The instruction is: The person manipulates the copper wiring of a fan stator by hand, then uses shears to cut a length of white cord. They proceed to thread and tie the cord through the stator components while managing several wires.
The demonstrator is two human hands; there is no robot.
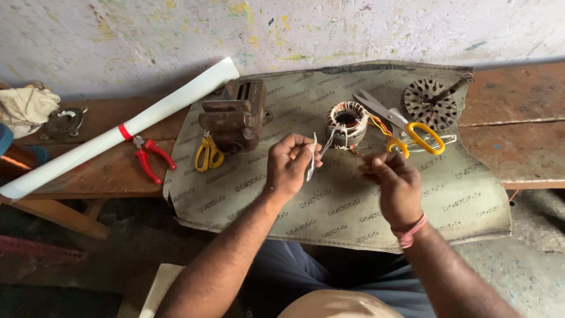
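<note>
My left hand (288, 165) pinches a thin white strip (312, 162) that hangs down from its fingertips. My right hand (395, 187) is closed a little to the right, fingertips pinched; what it grips is too small to tell. Just beyond both hands a small motor stator (346, 122) with copper windings and coloured wires stands on a grey printed cloth (329, 200). A white lead runs from the stator toward my left hand.
Large yellow-handled scissors (406, 129) and a round slotted rotor plate (431, 103) lie right of the stator. A rusty vise (236, 115), small yellow scissors (208, 153), red pliers (148, 158) and a white rolled sheet (118, 131) are on the left of the wooden bench (518, 135).
</note>
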